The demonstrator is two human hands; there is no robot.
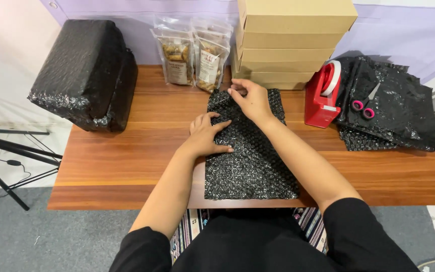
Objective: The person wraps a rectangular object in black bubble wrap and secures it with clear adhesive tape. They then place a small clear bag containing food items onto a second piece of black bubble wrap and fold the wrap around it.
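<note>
left hand [206, 135] pressing flat, released, on bubble wrap [250, 166] at frame centre; right hand [250, 100] pinching wrap's top edge on tabletop [117, 166].

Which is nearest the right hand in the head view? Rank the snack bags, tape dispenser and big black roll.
From the right hand:
1. Snack bags, just behind it to the left.
2. Red tape dispenser, to its right.
3. Big black roll, far left corner.

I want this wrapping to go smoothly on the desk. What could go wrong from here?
The black bubble wrap sheet reaches the table's near edge, so it might slide off if the left hand lifts. The right hand works close to the snack bags, which could tip if bumped. The red tape dispenser sits near the right forearm.
</note>
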